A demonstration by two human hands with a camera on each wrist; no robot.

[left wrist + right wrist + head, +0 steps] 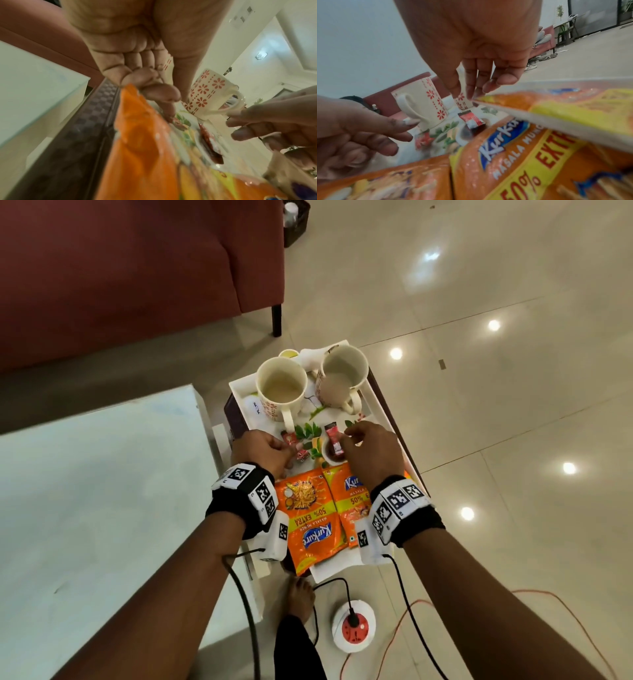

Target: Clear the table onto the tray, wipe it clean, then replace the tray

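A white floral tray (pixel 371 405) holds two cream mugs (pixel 281 386) (pixel 344 374), a small sauce bowl (pixel 330 455) with a red sachet (pixel 334 440) standing in it, loose red sachets (pixel 291 440) and two orange snack packets (pixel 308 522) (pixel 352 501). My left hand (pixel 286 455) hovers over the loose sachets, fingers loosely curled and holding nothing. My right hand (pixel 349 440) hangs over the bowl. In the right wrist view its fingers (pixel 476 86) point straight down behind the sachet (pixel 471 119), empty. The left wrist view shows curled fingers (pixel 164 97) above a packet (pixel 145 148).
The tray rests on a dark stand (pixel 234 416) just right of the glass-topped white table (pixel 85 474). A red sofa (pixel 120 268) stands behind. On the tiled floor lie a round power socket (pixel 352 628) with cables and my bare foot (pixel 299 594).
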